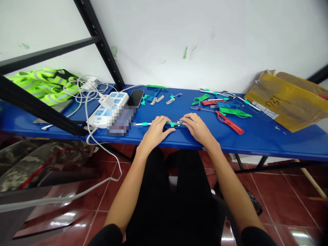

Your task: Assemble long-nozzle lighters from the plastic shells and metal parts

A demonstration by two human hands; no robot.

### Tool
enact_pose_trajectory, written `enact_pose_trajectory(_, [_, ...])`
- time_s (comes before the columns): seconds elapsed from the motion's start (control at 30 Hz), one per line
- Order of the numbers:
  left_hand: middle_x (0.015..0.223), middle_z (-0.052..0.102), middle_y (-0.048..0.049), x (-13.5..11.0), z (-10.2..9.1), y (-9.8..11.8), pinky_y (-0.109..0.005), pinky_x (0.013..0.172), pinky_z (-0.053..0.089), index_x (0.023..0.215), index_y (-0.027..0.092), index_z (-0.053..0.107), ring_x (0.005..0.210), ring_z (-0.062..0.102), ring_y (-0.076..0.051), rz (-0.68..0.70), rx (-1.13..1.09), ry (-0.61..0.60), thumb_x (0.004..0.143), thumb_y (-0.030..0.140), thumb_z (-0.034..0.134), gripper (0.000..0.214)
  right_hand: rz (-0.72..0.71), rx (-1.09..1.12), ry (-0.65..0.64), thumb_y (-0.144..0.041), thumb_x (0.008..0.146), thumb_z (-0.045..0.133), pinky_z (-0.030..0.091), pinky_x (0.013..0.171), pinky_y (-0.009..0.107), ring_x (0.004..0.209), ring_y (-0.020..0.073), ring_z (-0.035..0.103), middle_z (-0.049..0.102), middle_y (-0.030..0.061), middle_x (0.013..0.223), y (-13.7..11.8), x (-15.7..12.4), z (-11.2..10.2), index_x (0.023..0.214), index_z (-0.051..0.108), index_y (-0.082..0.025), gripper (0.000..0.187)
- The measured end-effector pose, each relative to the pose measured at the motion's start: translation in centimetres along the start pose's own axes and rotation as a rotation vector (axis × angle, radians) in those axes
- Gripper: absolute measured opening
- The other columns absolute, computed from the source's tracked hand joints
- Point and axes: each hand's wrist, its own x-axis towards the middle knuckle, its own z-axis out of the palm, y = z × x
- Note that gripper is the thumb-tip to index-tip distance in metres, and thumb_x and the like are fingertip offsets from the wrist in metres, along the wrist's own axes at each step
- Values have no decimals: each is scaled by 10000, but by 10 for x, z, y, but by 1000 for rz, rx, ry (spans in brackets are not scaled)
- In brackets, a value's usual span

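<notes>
At the front of the blue table, my left hand (pixel 157 131) is closed around a long-necked utility lighter (pixel 167 126) with a blue handle part and a teal piece. Its metal tube (pixel 139 124) sticks out to the left, past my hand. My right hand (pixel 196 126) has its fingertips pinched at the other end of the same lighter, by small metal parts (pixel 178 123). The fingers hide much of the handle. Just right of my right hand lie a screwdriver (pixel 201 108) with a purple handle and a red lighter handle shell (pixel 229 122).
Beyond are green shells (pixel 201 99), a blue shell (pixel 153 95), small clear tanks (pixel 170 101) and metal tubes (pixel 212 92). A power strip (pixel 98 114), a phone (pixel 135 98) and cables stand left. A taped cardboard box (pixel 289 99) sits right; a black shelf post (pixel 105 44) rises left.
</notes>
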Motion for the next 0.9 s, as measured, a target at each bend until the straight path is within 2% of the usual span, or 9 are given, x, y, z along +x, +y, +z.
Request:
enact_pose_trajectory(0.37, [1274,720,-78,-1,-2,3,-450,1123,489,1257,232,660,1218,628,-282,-3,8,-10,1033,353,758,273,41,48,-13,-302,1153,465,543,1073,539,1156,315,675,745,143,1261,0,0,1,1327,758,-236,347])
enact_pose_trajectory(0.6, [1248,734,-68,0,-3,4,-443,1083,507,1216,242,672,1185,644,-281,-26,-1,1,1021,358,776,249,6,-3,31,-337,1153,501,566,1022,537,1128,313,655,730,146,1252,-3,-7,-1,1317,793,-237,350])
enact_pose_trajectory(0.73, [1266,737,-63,-1,-4,7,-440,1057,501,1218,244,666,1188,645,-281,-47,26,-10,1021,362,777,255,-4,-72,-9,-377,1157,499,558,999,528,1089,312,643,713,160,1231,-4,-8,-3,1345,786,-213,380])
enact_pose_trajectory(0.9, [1341,722,-71,-2,-5,8,-454,1057,485,1259,257,654,1216,642,-290,-69,65,-59,1047,402,737,270,-2,-140,-36,-392,1159,496,542,951,505,1099,320,654,743,149,1227,-7,-8,-4,1364,777,-240,379])
